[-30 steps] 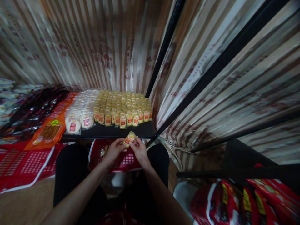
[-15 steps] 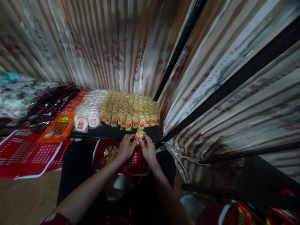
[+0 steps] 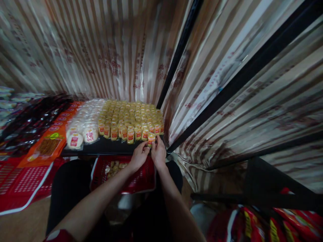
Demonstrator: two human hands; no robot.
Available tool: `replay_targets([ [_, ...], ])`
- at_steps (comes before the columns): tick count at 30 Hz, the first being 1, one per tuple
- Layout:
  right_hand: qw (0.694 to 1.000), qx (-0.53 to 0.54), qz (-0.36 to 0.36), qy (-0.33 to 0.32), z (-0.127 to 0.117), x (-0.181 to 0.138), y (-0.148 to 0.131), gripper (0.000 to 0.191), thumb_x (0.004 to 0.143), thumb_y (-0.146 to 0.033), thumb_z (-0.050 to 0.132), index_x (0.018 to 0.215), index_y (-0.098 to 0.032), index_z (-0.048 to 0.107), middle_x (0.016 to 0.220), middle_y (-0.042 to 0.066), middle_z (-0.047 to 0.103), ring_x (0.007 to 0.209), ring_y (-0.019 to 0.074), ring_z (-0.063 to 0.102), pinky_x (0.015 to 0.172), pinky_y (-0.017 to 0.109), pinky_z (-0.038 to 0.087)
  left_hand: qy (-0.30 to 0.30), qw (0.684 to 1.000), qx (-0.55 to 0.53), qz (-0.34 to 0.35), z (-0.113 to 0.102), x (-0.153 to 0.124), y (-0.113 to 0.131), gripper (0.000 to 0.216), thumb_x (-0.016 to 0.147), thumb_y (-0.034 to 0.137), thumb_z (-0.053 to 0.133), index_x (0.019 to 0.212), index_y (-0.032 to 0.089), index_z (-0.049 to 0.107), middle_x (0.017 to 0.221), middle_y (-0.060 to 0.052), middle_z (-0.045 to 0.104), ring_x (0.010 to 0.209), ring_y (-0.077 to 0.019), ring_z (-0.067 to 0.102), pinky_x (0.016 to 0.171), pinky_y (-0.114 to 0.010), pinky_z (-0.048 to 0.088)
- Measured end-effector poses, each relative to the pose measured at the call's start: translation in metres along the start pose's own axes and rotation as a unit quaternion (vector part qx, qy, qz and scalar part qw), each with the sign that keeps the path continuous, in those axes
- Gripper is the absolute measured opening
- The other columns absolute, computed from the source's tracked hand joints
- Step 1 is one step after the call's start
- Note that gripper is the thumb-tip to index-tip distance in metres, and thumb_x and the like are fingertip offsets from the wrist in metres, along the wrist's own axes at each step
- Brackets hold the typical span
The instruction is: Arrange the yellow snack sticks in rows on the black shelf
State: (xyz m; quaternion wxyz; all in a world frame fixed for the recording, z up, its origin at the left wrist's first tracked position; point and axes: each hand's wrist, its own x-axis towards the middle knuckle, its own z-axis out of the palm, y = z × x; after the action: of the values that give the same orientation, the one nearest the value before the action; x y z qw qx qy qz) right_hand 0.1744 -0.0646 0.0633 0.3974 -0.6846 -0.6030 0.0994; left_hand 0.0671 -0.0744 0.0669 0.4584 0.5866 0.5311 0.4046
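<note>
A small yellow wrapped snack packet (image 3: pixel 151 139) with a red and white label stands upright at the front of the rows on the black shelf. My right hand (image 3: pixel 158 154) is closed on its right side, thumb in front and fingers along the edge. From the left, my left hand (image 3: pixel 140 155) pinches at the packet's lower left edge. Directly behind are many matching yellow snack packets (image 3: pixel 130 134) in tight rows. Below my wrists, a red plastic basket (image 3: pixel 141 183) holds more small wrapped pieces (image 3: pixel 114 168).
Left along the black shelf (image 3: pixel 101 148) lie round white packaged cakes (image 3: pixel 75 139), orange snack bags (image 3: pixel 49 146) and dark shiny packs (image 3: pixel 32 117). Another red basket (image 3: pixel 25 185) stands at left. A striped curtain (image 3: pixel 113 50) and black poles (image 3: pixel 214 111) bound the back and right.
The packet has gone from being held tilted before the shelf edge to upright at the front row, both hands moving with it. The view has shifted slightly right.
</note>
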Motion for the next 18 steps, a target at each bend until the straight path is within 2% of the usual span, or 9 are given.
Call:
replay_targets([
  [4,0.999,0.018,0.019,0.029,0.005,0.013,0.014,0.049,0.086,-0.026,0.035,0.134,-0.015,0.038,0.115,0.014,0.058,0.098,0.0223,0.056,0.086,0.036,0.043,0.014,1.000,0.024,-0.013,0.013,0.008,0.013,0.036,0.084,0.018,0.045,0.118,0.015,0.054,0.124,-0.009,0.057,0.113,-0.0198,0.053,0.102,-0.036,0.038],
  [10,0.999,0.025,0.019,0.028,0.017,0.026,0.023,0.046,0.086,-0.028,0.036,0.129,-0.014,0.044,0.110,0.014,0.060,0.096,0.0218,0.056,0.086,0.035,0.043,0.017,0.999,0.042,-0.027,0.020,0.018,0.012,0.036,0.084,0.018,0.044,0.118,0.014,0.056,0.128,-0.010,0.054,0.119,-0.0210,0.048,0.105,-0.036,0.033],
  [14,0.999,0.035,0.030,0.013,0.025,0.028,0.026,0.044,0.086,-0.027,0.036,0.126,-0.013,0.047,0.108,0.014,0.058,0.090,0.0204,0.057,0.083,0.034,0.044,0.009,0.998,0.056,-0.003,0.020,0.019,0.003,0.038,0.085,0.018,0.043,0.120,0.012,0.054,0.130,-0.012,0.052,0.120,-0.0196,0.048,0.106,-0.034,0.033],
  [18,0.997,0.065,0.033,0.023,0.031,0.022,0.026,0.042,0.084,-0.026,0.038,0.124,-0.016,0.047,0.106,0.012,0.055,0.083,0.0180,0.056,0.079,0.033,0.046,0.001,0.997,0.059,0.056,0.018,0.017,-0.004,0.036,0.085,0.019,0.043,0.118,0.015,0.056,0.132,-0.010,0.050,0.123,-0.0185,0.044,0.108,-0.035,0.030],
])
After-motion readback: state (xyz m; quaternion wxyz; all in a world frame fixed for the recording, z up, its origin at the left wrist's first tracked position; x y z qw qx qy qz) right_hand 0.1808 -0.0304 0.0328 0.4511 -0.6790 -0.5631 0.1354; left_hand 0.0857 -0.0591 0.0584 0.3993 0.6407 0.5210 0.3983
